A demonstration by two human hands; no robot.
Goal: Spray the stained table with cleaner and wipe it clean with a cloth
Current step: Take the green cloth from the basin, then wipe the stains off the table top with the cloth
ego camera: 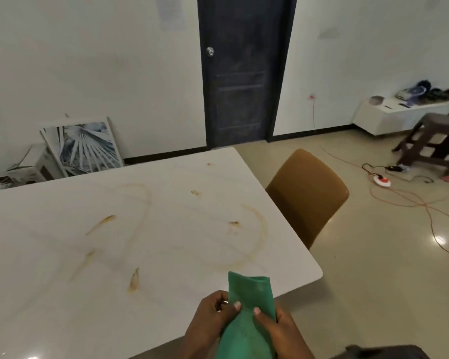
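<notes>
- No spray bottle is in view; wiping dry would likely smear the yellow-brown stains (134,279) across the white tabletop (62,294).
- Both hands, left hand (213,314) and right hand (278,325), pinch the green cloth (249,294) with closed fingers (235,305), above the near tabletop edge.
- The cloth looks thin, limp and folded.

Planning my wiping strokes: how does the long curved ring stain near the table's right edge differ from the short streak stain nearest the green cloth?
The curved ring stain is a faint, thin, pale brown arc sweeping wide beside the white table's right edge. The short streak stain is small, straight and darker yellow-brown, left of the green cloth. Both are yellowish marks, unwiped.
</notes>
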